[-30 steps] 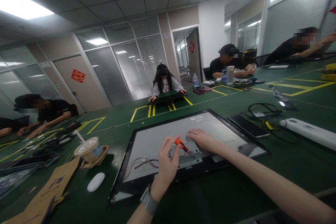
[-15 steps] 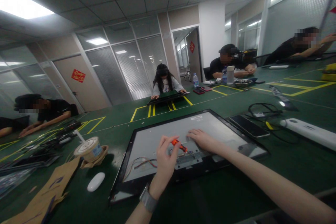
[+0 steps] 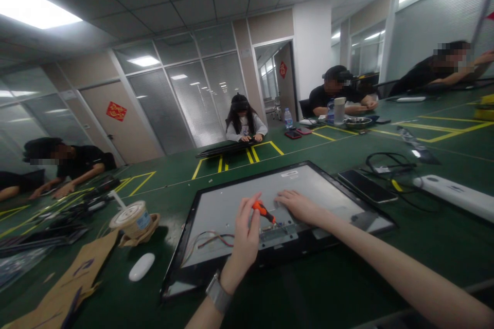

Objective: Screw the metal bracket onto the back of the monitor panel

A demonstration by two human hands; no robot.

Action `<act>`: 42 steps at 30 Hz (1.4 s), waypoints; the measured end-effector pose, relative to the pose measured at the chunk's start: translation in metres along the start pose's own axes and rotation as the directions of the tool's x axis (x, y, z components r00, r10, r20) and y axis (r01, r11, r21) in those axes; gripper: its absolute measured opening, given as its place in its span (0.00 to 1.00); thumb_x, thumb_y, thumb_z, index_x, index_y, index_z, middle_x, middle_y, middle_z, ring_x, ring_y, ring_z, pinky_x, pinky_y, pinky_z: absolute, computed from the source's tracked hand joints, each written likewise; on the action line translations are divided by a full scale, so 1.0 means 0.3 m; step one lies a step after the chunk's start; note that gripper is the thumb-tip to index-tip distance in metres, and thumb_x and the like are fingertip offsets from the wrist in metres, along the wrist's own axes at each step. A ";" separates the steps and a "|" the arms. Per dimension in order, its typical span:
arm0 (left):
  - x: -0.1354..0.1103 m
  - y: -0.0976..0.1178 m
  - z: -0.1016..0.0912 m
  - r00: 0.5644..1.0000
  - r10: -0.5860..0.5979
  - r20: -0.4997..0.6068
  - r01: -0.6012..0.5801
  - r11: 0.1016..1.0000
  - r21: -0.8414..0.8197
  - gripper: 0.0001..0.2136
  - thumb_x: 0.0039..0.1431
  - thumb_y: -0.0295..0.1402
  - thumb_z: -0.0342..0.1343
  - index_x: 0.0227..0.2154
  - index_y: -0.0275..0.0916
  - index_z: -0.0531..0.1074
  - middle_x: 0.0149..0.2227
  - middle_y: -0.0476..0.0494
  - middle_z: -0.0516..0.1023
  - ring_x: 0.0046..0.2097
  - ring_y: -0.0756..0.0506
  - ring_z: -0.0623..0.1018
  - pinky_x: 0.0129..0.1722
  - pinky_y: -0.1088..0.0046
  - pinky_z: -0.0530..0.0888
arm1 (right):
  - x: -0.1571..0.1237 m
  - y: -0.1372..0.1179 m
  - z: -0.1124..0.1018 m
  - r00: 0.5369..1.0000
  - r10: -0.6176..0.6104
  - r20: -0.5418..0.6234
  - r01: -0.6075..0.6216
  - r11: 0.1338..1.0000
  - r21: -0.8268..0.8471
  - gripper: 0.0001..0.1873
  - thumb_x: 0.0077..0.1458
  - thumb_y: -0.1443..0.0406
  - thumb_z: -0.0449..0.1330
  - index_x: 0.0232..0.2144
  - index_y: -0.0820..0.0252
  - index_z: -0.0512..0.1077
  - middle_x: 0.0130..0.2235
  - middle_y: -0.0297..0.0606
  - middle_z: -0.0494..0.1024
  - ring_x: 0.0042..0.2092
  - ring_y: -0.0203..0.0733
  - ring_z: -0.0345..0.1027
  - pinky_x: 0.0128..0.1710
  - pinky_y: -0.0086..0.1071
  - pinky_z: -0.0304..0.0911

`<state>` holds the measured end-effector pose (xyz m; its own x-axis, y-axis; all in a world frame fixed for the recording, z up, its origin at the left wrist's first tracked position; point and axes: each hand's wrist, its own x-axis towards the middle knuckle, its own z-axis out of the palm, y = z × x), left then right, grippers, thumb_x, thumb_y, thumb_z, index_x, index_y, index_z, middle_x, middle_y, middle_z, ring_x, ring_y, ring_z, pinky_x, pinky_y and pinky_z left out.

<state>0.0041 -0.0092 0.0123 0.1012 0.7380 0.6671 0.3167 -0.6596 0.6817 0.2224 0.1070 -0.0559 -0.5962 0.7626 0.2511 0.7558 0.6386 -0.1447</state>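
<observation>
A monitor panel (image 3: 309, 181) lies face down on the green table, its grey metal back up inside a black frame. My left hand (image 3: 245, 239) is closed round a small orange-handled screwdriver (image 3: 263, 211), whose tip points down at a metal bracket (image 3: 278, 232) near the panel's front edge. My right hand (image 3: 299, 204) rests flat on the panel just right of the screwdriver, fingers stretched out. Red and white wires (image 3: 210, 240) trail across the panel to the left of my left hand. A watch sits on my left wrist.
Left of the panel stand a lidded paper cup (image 3: 130, 218) with a straw, a white mouse (image 3: 141, 266) and brown cardboard (image 3: 67, 288). To the right lie a phone (image 3: 366, 185), black cables (image 3: 388, 163) and a white power strip (image 3: 455, 196). Several other people work around the table.
My left hand has shifted its grip slightly on the screwdriver, which stays at the bracket. The person at the far side has lowered their black panel and drawn their hands together.
</observation>
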 end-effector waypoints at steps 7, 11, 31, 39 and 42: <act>0.000 -0.012 0.006 0.997 0.026 -0.070 -0.021 0.997 0.069 0.12 0.66 0.35 0.52 0.48 0.41 0.76 0.38 0.44 0.71 0.41 0.45 0.73 0.44 0.68 0.72 | -0.003 -0.008 -0.005 1.000 0.009 -0.004 -0.009 1.000 0.006 0.31 0.56 0.78 0.48 0.59 0.56 0.68 0.62 0.50 0.68 0.62 0.54 0.62 0.61 0.53 0.56; 0.002 -0.009 0.001 0.999 -0.005 -0.032 0.005 1.000 -0.008 0.15 0.68 0.35 0.48 0.54 0.40 0.72 0.44 0.41 0.74 0.45 0.44 0.75 0.48 0.65 0.71 | -0.005 -0.005 -0.004 1.000 0.000 -0.013 0.000 1.000 0.007 0.30 0.57 0.78 0.48 0.59 0.56 0.68 0.62 0.49 0.68 0.63 0.53 0.61 0.61 0.53 0.56; -0.003 -0.047 0.018 0.995 -0.096 0.038 0.099 0.992 -0.075 0.18 0.65 0.37 0.53 0.56 0.40 0.69 0.47 0.39 0.78 0.47 0.43 0.79 0.51 0.61 0.74 | -0.004 -0.017 -0.016 1.000 0.004 0.008 -0.004 1.000 0.012 0.31 0.55 0.79 0.48 0.59 0.58 0.68 0.62 0.52 0.68 0.63 0.56 0.61 0.61 0.54 0.56; 0.025 -0.054 -0.006 0.972 -0.131 -0.196 0.098 0.981 -0.166 0.18 0.63 0.39 0.56 0.54 0.41 0.66 0.40 0.44 0.76 0.36 0.47 0.80 0.37 0.68 0.80 | -0.005 -0.009 -0.012 1.000 0.003 0.005 -0.004 1.000 0.028 0.32 0.56 0.79 0.47 0.59 0.56 0.68 0.62 0.50 0.68 0.63 0.54 0.61 0.61 0.55 0.55; 0.036 -0.045 -0.027 0.962 -0.092 -0.258 0.081 0.995 -0.050 0.15 0.60 0.38 0.59 0.48 0.41 0.70 0.38 0.46 0.75 0.35 0.48 0.79 0.30 0.75 0.78 | -0.005 -0.005 -0.006 1.000 0.009 0.001 -0.009 0.999 0.035 0.32 0.56 0.79 0.48 0.59 0.54 0.68 0.62 0.48 0.68 0.63 0.53 0.60 0.62 0.54 0.54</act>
<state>-0.0068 0.0066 0.0127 -0.1747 0.7337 0.6566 0.2761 -0.6036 0.7479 0.2228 0.1047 -0.0543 -0.5896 0.7683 0.2492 0.7511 0.6350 -0.1807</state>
